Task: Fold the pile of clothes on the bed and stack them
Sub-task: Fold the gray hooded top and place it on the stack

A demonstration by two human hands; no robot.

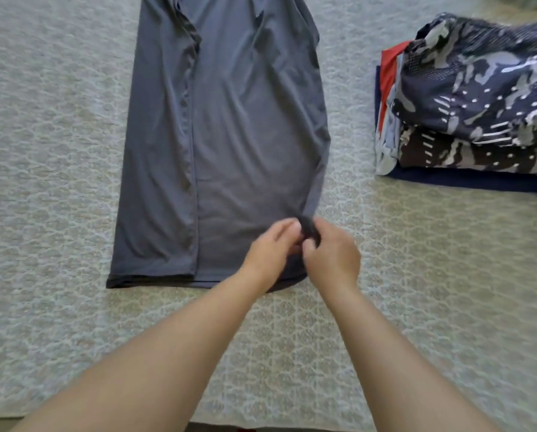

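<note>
A dark grey shirt [230, 135] lies flat on the bed, running away from me, with its left side folded inward over the body. Its hem faces me. My left hand [270, 247] and my right hand [332, 254] meet over the shirt's near right corner. Both pinch a bunched bit of the grey cloth between fingers and thumb, lifted slightly off the bed. The shirt's top end is cut off by the frame edge.
A stack of folded clothes [473, 104] sits at the right, topped by a navy camouflage-print garment, with red, light grey and navy layers beneath. The bedspread [58, 182] is pale with a honeycomb pattern. Its near edge runs along the bottom of the view.
</note>
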